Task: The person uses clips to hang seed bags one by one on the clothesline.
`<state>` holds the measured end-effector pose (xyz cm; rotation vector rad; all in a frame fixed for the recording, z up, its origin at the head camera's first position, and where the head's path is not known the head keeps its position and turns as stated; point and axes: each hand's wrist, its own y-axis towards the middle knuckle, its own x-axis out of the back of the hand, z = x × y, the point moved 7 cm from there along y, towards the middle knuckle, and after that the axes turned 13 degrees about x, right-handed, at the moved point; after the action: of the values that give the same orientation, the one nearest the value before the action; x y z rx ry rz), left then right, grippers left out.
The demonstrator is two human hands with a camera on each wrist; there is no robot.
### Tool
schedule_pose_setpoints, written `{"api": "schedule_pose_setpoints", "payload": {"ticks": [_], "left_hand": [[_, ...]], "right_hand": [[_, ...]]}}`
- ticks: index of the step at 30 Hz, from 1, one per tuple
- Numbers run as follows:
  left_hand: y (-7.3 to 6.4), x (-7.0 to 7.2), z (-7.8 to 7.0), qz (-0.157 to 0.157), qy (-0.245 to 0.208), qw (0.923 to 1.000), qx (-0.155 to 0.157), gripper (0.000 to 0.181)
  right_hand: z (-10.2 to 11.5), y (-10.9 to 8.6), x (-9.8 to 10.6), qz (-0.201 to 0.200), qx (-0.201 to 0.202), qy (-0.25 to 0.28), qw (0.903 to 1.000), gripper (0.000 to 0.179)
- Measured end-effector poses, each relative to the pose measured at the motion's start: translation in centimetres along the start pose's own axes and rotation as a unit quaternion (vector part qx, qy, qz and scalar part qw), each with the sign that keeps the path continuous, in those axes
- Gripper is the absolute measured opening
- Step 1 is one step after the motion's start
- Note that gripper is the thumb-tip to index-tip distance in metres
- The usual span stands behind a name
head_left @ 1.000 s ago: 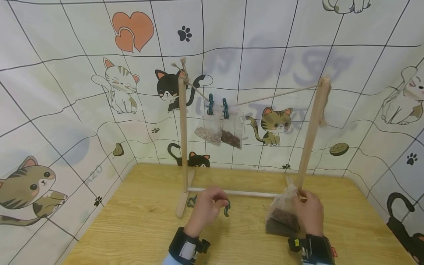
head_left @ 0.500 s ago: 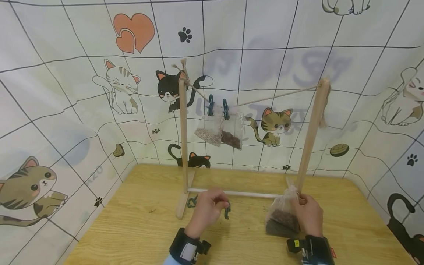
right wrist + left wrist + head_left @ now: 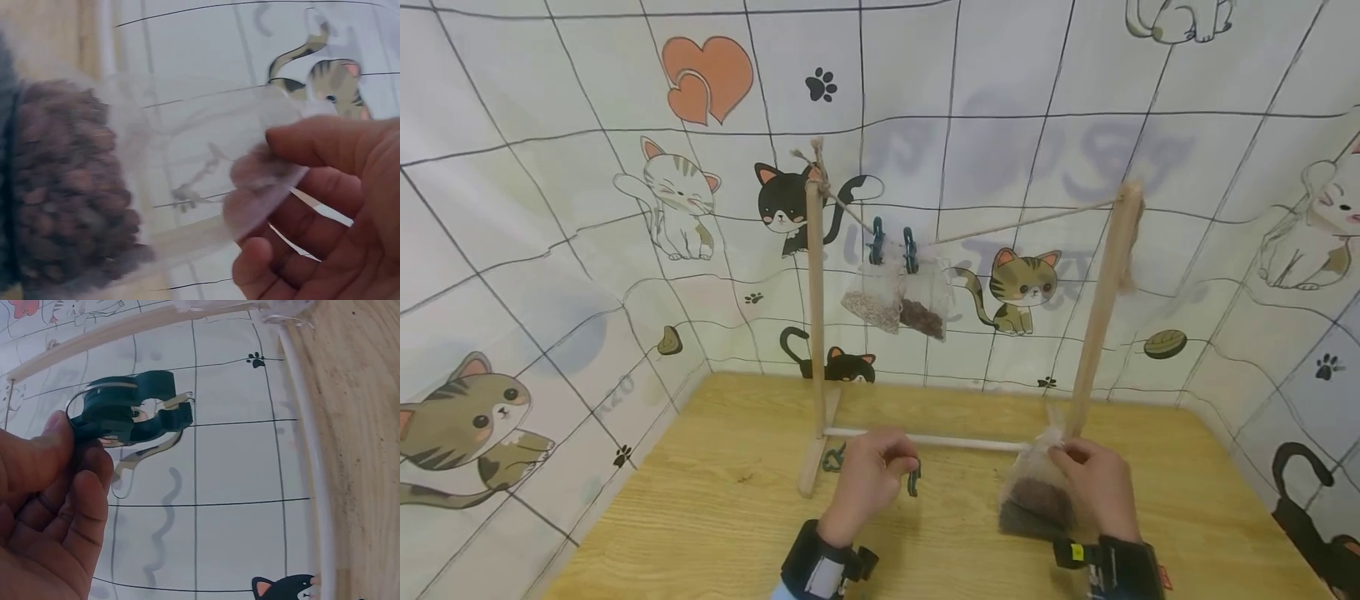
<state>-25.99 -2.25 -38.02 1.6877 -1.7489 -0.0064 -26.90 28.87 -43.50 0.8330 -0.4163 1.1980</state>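
Head view: left hand (image 3: 868, 479) pinches a green clip (image 3: 913, 481) just above the counter (image 3: 715, 517); right hand (image 3: 1093, 487) grasps a mesh pouch (image 3: 1033, 496) by its neck, base near the counter beside the rack's right post (image 3: 1101, 308). Left wrist view: the clip (image 3: 128, 412) is held at its tail only (shallow pinch), so it could twist out when squeezed. Right wrist view: fingers (image 3: 325, 150) bunch thin mesh; the heavy dark fill (image 3: 69, 181) hangs low and may slide the fabric free, or swing into the post.
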Motion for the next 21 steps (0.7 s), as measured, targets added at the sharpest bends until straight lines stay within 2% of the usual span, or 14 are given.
{"api": "schedule_pose_setpoints", "payload": {"ticks": [5, 9, 13, 17, 21], "left_hand": [[-0.2, 1.4, -1.6, -0.031, -0.010, 0.9994, -0.011, 0.014], [0.1, 2.6, -3.5, -0.059, -0.029, 0.9961, -0.060, 0.008], [1.1, 4.0, -6.0, -0.065, -0.029, 0.9912, -0.112, 0.006], [2.3, 5.3, -9.0, -0.066, -0.036, 0.9838, -0.163, 0.006], [3.9, 6.6, -12.0, -0.095, -0.045, 0.9755, -0.193, 0.006]], "right_hand": [[2.2, -0.2, 0.2, 0.037, 0.018, 0.020, 0.9989, 0.030], [3.9, -0.2, 0.8, 0.047, 0.034, 0.009, 0.9983, 0.030], [5.7, 0.2, 1.6, 0.032, 0.084, -0.012, 0.9959, 0.024], [7.7, 1.0, 2.5, 0.003, 0.151, -0.040, 0.9878, 0.018], [9.6, 1.9, 3.4, -0.005, 0.185, -0.047, 0.9817, 0.019]]}}
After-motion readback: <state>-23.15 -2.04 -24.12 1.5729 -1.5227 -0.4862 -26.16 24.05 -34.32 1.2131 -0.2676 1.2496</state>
